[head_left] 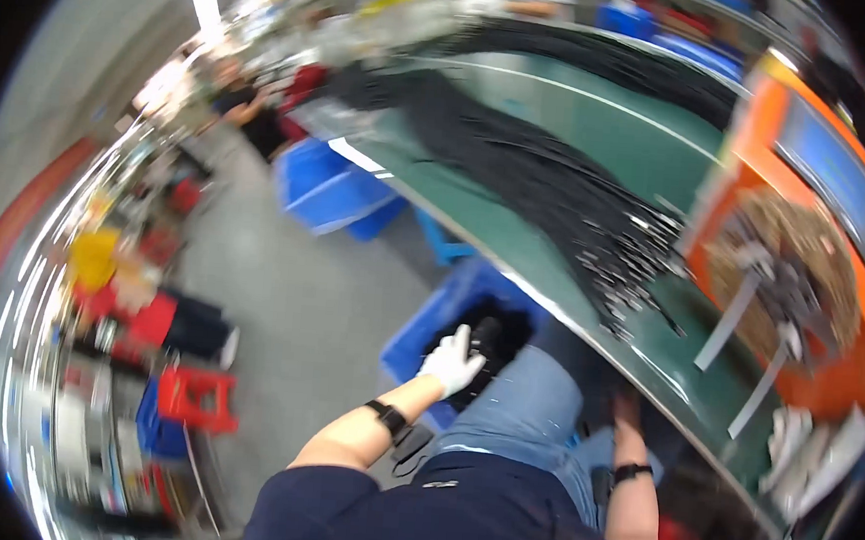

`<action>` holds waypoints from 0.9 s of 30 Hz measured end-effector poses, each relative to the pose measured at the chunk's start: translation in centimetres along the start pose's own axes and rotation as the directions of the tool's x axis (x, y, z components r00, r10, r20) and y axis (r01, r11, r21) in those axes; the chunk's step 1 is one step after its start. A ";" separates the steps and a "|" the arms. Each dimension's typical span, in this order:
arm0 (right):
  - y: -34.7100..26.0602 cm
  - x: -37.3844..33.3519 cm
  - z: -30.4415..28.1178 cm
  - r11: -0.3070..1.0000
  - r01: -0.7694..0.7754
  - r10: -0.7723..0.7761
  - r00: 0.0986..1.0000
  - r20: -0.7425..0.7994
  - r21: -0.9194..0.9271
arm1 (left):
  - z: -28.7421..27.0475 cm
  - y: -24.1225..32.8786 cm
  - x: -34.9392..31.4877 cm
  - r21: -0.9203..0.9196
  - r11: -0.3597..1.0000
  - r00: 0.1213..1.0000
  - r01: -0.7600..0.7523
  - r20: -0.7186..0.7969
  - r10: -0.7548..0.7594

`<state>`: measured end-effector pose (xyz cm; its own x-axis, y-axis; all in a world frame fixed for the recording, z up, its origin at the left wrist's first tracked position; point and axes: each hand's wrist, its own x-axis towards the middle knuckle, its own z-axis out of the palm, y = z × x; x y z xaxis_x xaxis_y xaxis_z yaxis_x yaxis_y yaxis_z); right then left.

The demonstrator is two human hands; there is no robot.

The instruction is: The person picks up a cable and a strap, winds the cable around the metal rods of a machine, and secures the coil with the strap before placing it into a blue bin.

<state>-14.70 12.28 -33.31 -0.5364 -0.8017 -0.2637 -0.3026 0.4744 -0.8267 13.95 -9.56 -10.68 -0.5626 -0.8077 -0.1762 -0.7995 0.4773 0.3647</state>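
Observation:
My left hand (454, 363) wears a white glove and reaches into a blue bin (409, 341) beside my knee. Its fingers close on a black bundle (487, 332) among the dark material in the bin; blur hides what the bundle is made of. My right hand (627, 411) hangs low by my right leg, near the table edge, in shadow, so its fingers do not show clearly. On the green table (584, 105) lies a long heap of black cable-like strands (520, 161) with shiny metallic ends toward the right.
An orange machine (750, 182) with a screen and a round brown coil (784, 265) stands on the table at right. More blue bins (333, 188) sit on the floor along the table. A red stool (199, 399) and other people are at left.

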 end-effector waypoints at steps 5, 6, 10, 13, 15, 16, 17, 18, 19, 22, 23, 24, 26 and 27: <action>2.7 3.0 2.8 0.678 -0.093 0.280 0.950 -0.139 0.730 | -0.8 -5.6 -6.8 0.162 0.963 0.976 0.216 -0.075 -0.207; 9.1 3.7 1.6 0.985 0.163 -0.145 0.959 -0.243 0.052 | -1.0 -4.2 -6.2 0.087 0.993 0.995 0.076 -0.068 -0.070; 10.8 6.3 2.3 0.976 0.142 -0.144 0.990 0.000 0.163 | -2.9 0.3 -2.9 0.108 0.939 0.825 -0.328 -0.451 0.340; 9.0 5.3 1.5 0.560 -0.415 0.245 0.910 0.336 0.717 | -5.6 6.2 1.6 0.121 0.864 0.603 -0.489 -0.669 0.435; 7.8 5.3 1.5 0.560 -0.401 0.283 0.915 0.288 0.725 | -6.6 9.3 4.2 0.131 0.839 0.541 -0.528 -0.709 0.452; 7.1 5.2 1.7 0.559 -0.401 0.298 0.914 0.275 0.726 | -6.1 10.0 5.5 0.125 0.845 0.547 -0.520 -0.712 0.441; 6.5 5.1 1.7 0.560 -0.408 0.306 0.911 0.278 0.721 | -5.2 10.9 7.0 0.092 0.880 0.627 -0.465 -0.668 0.401; 6.1 4.9 1.7 0.637 -0.303 0.277 0.948 0.157 0.709 | -4.8 11.6 7.7 0.063 0.906 0.701 -0.419 -0.611 0.367; 5.7 4.5 1.8 0.706 -0.199 0.236 0.971 0.040 0.680 | -4.4 11.8 8.0 0.059 0.903 0.707 -0.426 -0.601 0.373; 5.2 4.0 0.5 0.628 -0.274 0.276 0.953 0.120 0.729 | -4.9 12.1 8.5 0.031 0.917 0.831 -0.399 -0.412 0.375; 5.1 3.9 0.3 0.591 -0.303 0.282 0.946 0.161 0.748 | -5.1 12.1 8.4 0.043 0.913 0.829 -0.406 -0.404 0.388; 4.9 3.7 0.5 0.579 -0.300 0.282 0.946 0.159 0.758 | -5.3 11.7 8.1 0.058 0.935 0.850 -0.351 -0.400 0.344; 4.9 3.3 0.0 0.558 -0.299 0.277 0.946 0.166 0.774 | -5.7 11.9 7.9 0.079 0.967 0.881 -0.244 -0.398 0.255; 4.7 3.0 -0.4 0.554 -0.303 0.272 0.946 0.176 0.776 | -6.3 12.2 7.9 0.083 0.966 0.881 -0.245 -0.397 0.257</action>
<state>-18.04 12.30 -37.79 -0.4513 -0.6935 -0.5616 0.6061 0.2237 -0.7633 1.12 -12.30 -1.89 -0.6177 -0.7262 0.3017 -0.6521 0.6875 0.3196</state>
